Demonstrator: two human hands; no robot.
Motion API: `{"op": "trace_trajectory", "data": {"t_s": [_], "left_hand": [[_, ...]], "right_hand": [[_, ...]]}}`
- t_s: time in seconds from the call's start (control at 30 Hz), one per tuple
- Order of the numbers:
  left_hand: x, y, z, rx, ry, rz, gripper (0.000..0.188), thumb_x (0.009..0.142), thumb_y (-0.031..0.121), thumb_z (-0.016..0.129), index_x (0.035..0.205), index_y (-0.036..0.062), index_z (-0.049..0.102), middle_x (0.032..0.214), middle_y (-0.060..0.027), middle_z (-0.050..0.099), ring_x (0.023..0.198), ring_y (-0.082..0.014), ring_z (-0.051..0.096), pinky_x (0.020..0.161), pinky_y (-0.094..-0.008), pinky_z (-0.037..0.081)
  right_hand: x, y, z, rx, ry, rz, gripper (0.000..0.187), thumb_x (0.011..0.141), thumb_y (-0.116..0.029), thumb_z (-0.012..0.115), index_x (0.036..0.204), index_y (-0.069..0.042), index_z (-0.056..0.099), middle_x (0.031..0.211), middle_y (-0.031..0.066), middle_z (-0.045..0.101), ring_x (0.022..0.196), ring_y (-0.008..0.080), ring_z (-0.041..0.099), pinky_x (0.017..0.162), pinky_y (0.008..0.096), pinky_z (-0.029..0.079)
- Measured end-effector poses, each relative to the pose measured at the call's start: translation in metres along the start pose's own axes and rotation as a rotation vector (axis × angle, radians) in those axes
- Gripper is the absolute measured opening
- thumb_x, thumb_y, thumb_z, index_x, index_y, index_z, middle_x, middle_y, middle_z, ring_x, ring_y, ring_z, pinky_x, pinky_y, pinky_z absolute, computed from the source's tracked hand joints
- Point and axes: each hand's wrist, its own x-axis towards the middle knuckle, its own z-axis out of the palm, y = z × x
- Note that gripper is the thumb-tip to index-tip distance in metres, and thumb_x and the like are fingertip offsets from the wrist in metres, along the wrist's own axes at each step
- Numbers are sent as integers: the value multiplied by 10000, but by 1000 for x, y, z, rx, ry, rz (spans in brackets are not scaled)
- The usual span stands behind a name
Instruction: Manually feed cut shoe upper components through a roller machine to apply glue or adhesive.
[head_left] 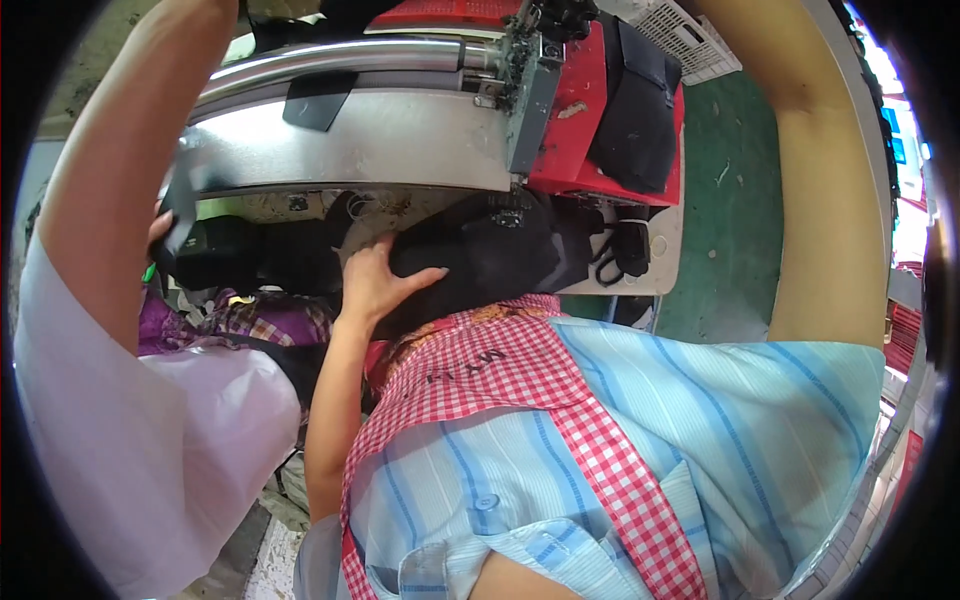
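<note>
My left hand (375,285) lies on a black sheet of material (470,250) with the thumb stretched out to the right and apart from the fingers. Its fingertips reach the far edge of the sheet. The sheet spreads across a pale worktable, below the metal plate (390,135) of a machine, and partly passes under the machine's head. My right arm (825,190) is raised along the right side, and its hand lies beyond the top of the view. A flat dark piece (318,100) rests on the metal plate.
The machine has a shiny metal bar (340,65) and a red housing (572,120), with black pieces (635,120) on top. Black-handled scissors (608,265) lie at the table's right end. A co-worker's bare arm (120,160) crosses at left. A white plastic basket (685,40) stands behind.
</note>
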Motion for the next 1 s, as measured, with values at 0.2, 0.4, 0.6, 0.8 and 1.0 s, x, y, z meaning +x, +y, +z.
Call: {"op": "trace_trajectory", "data": {"t_s": [0.2,0.4,0.6,0.8,1.0], "left_hand": [[11,59,43,283,137,299,551,737,499,724,1071,69,642,1046,-112,616,963,-299,566,837,-421,414],[9,52,43,49,387,620,237,737,101,754,963,99,683,946,-57,635,846,-245,605,704,-359,479],[-7,71,-21,-249,313,122,129,820,102,718,913,31,665,797,-100,672,674,-261,650,621,-343,512],[82,18,-106,20,457,-235,251,849,243,707,881,-2,668,725,-153,666,630,-345,645,605,-394,506],[50,74,-61,261,531,458,290,753,312,762,845,86,605,817,-69,591,778,-279,561,696,-400,423]], "right_hand": [[21,7,-3,-646,433,-328,308,818,-139,676,1100,-20,642,925,131,681,882,220,631,721,371,519],[40,16,-30,-1021,936,-666,565,784,-36,549,1336,-67,433,1019,304,634,973,447,610,802,514,484],[53,28,34,-1013,354,-446,398,774,-37,503,1121,-172,643,1053,160,677,963,364,641,834,447,509],[69,15,91,-802,-397,-119,838,833,-755,446,1313,-80,572,1407,162,485,1277,321,453,1038,478,379],[154,78,69,-323,-482,23,628,780,-549,741,1120,-29,652,1122,49,630,1055,159,550,796,329,487]]}}
